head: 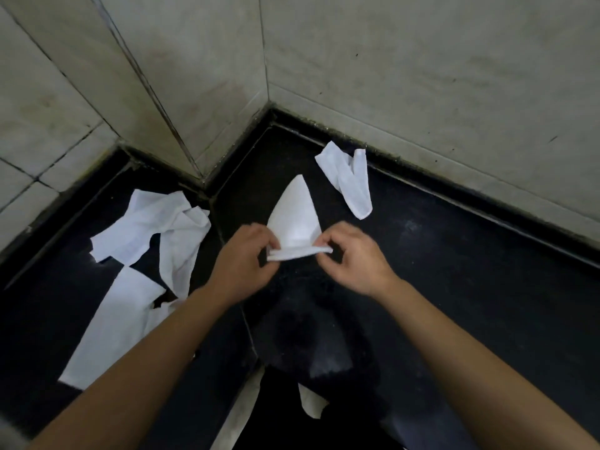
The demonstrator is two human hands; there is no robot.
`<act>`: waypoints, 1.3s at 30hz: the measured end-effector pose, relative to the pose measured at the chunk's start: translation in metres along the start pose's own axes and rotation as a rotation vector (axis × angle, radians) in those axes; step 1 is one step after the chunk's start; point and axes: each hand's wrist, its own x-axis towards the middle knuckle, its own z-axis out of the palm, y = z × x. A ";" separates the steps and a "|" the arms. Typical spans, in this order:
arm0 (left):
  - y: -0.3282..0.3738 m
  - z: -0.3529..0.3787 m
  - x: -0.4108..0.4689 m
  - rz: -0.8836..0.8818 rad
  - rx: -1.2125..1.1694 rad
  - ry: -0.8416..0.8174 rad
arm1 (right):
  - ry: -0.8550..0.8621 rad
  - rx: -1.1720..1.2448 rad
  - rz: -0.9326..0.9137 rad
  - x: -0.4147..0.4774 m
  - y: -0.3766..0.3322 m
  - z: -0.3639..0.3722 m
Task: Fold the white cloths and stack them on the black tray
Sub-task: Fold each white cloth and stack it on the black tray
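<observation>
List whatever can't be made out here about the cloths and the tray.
- The black tray: head view; it cannot be told apart from the dark surface.
- The held cloth: near corners covered by the left hand and right hand; layers blurred.
- The left pile: overlapping, partly behind the left forearm; count unclear.
- The bottom scrap: mostly hidden by a dark blurred shape.

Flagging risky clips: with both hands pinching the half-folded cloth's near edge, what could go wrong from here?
1. The left hand and right hand pinch the folded cloth only at its near edge; its pointed end might fall open.
2. The crumpled pile beside the left forearm could get dragged.
</observation>
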 end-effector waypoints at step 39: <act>-0.074 0.071 -0.020 -1.043 -0.436 0.068 | -0.131 0.144 0.712 0.046 0.043 0.108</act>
